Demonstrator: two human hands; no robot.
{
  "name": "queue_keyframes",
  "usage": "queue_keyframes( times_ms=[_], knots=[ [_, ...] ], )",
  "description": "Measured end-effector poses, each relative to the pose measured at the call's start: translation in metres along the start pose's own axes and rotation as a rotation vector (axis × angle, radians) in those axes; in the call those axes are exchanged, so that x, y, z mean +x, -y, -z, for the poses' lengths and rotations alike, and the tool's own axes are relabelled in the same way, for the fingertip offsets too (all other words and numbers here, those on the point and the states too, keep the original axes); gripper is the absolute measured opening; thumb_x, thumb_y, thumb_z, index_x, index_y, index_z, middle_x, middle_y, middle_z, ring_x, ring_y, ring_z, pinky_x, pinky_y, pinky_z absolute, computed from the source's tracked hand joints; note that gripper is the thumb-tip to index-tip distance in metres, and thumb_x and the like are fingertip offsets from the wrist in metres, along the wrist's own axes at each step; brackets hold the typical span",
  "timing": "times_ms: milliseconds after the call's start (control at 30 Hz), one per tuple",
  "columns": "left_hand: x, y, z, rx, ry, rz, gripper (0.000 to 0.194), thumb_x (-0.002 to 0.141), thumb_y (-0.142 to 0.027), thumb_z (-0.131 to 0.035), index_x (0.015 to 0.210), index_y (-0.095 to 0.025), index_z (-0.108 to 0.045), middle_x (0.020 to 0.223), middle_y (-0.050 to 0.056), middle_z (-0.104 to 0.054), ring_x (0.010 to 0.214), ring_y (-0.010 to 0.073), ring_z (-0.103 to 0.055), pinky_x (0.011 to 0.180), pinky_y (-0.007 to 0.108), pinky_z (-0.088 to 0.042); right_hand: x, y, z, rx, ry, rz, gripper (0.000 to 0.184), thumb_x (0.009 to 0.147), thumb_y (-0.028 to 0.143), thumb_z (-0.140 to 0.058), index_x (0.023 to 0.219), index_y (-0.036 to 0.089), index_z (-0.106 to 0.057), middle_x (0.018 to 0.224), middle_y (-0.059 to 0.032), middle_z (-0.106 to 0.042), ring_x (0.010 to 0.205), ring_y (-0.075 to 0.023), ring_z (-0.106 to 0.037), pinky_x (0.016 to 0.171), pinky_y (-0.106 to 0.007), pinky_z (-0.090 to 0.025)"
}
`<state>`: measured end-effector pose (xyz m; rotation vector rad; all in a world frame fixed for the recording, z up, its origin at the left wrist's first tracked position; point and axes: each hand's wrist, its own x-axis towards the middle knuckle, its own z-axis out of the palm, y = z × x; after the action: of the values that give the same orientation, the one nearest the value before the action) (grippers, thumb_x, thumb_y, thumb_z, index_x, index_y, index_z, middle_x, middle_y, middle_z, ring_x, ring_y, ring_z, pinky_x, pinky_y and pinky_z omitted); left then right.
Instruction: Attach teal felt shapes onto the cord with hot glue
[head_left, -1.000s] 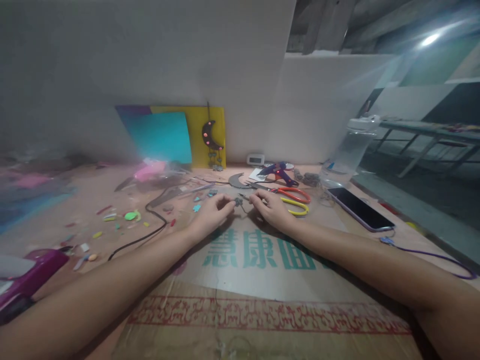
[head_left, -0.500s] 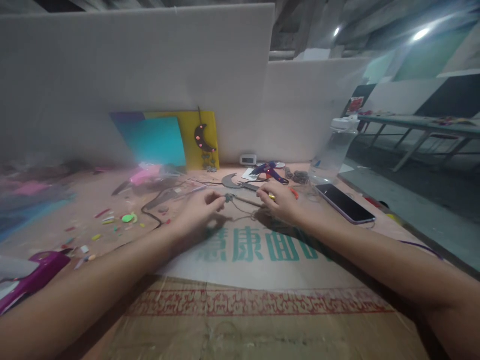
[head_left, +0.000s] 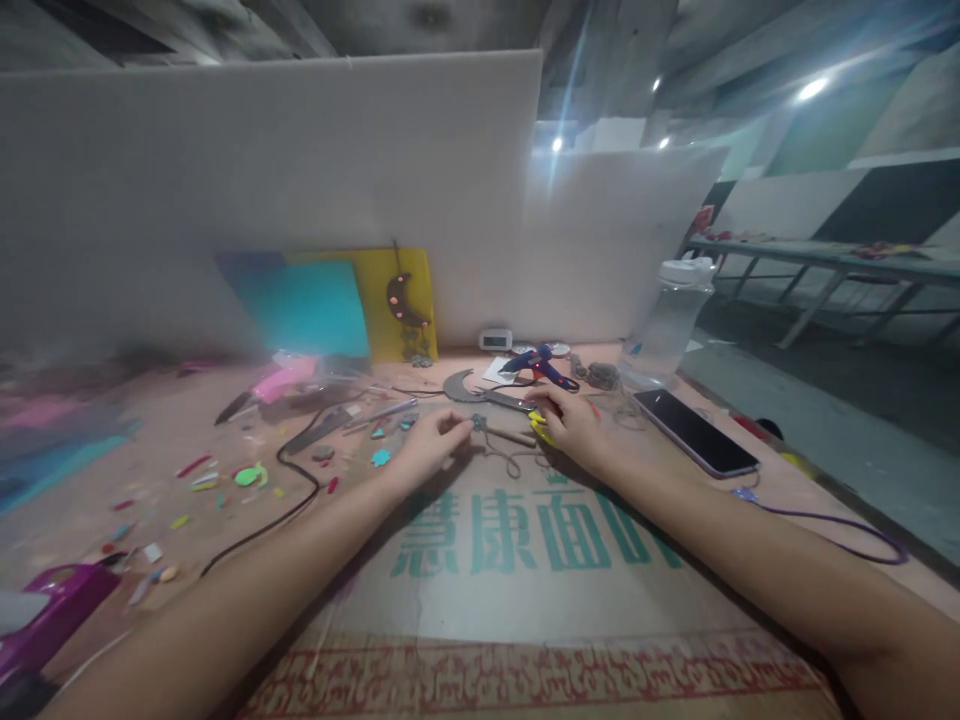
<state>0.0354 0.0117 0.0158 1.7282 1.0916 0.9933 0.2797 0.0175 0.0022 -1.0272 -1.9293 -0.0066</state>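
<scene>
My left hand (head_left: 431,452) pinches the edge of a small grey piece (head_left: 478,424) with a thin cord (head_left: 512,465) looping from it. Beside that piece lies a thin brown stick (head_left: 511,436), its right end close to my right hand. My right hand (head_left: 571,428) has its fingers closed at the yellow handles of scissors (head_left: 510,400), whose blades point left on the table. Just beyond the blade tips rests a flat grey crescent (head_left: 459,387). A blue flower piece (head_left: 381,457) is left of my left wrist.
A dark blue glue gun (head_left: 544,363), a phone (head_left: 697,432) and a clear bottle (head_left: 667,320) stand or lie at the back and right. Coloured scraps (head_left: 251,476) and a magenta tool (head_left: 56,610) are on the left. A decorated moon (head_left: 405,300) hangs against a yellow board.
The view has tipped upward, so the table sits lower. My right hand has shifted from the stick's end onto the scissors' yellow handles; my left hand stays at the grey piece.
</scene>
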Motion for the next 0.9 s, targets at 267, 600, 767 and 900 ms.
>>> queue_keyframes(
  times_ms=[267, 600, 767, 900],
  knots=[
    [-0.004, 0.008, -0.002, -0.049, 0.017, 0.018, 0.024, 0.079, -0.041, -0.057, 0.077, -0.017, -0.056, 0.063, 0.0, -0.061, 0.06, 0.0135, -0.055, 0.062, 0.026, -0.044, 0.0, 0.008, -0.002, -0.024, 0.108, 0.139, 0.025, 0.09, 0.007, -0.042, 0.102, 0.021, -0.06, 0.097, -0.0088, -0.065, 0.093, -0.022, -0.061, 0.08, -0.035, -0.05],
    [-0.004, 0.009, -0.002, -0.013, 0.034, -0.005, 0.022, 0.081, -0.039, -0.058, 0.076, -0.017, -0.057, 0.065, 0.0, -0.061, 0.062, 0.0142, -0.057, 0.064, 0.026, -0.045, -0.002, 0.019, 0.005, -0.136, 0.162, 0.189, 0.027, 0.08, 0.001, -0.04, 0.091, 0.02, -0.057, 0.087, -0.0081, -0.062, 0.08, -0.0212, -0.057, 0.071, -0.032, -0.046],
    [-0.004, 0.01, -0.002, 0.014, 0.029, -0.012, 0.023, 0.081, -0.039, -0.058, 0.077, -0.016, -0.059, 0.064, -0.001, -0.061, 0.062, 0.0134, -0.056, 0.062, 0.025, -0.044, -0.002, 0.017, 0.003, -0.151, 0.172, 0.179, 0.023, 0.085, 0.007, -0.044, 0.089, 0.02, -0.062, 0.081, -0.0056, -0.067, 0.072, -0.0182, -0.06, 0.067, -0.029, -0.044],
    [-0.006, 0.009, -0.003, 0.017, 0.024, -0.017, 0.025, 0.081, -0.041, -0.058, 0.078, -0.016, -0.059, 0.064, -0.001, -0.063, 0.06, 0.0136, -0.057, 0.058, 0.024, -0.043, -0.004, 0.024, 0.002, -0.136, 0.183, 0.136, 0.021, 0.091, 0.016, -0.047, 0.097, 0.02, -0.067, 0.085, -0.0052, -0.071, 0.072, -0.0175, -0.063, 0.065, -0.028, -0.045]
  ],
)
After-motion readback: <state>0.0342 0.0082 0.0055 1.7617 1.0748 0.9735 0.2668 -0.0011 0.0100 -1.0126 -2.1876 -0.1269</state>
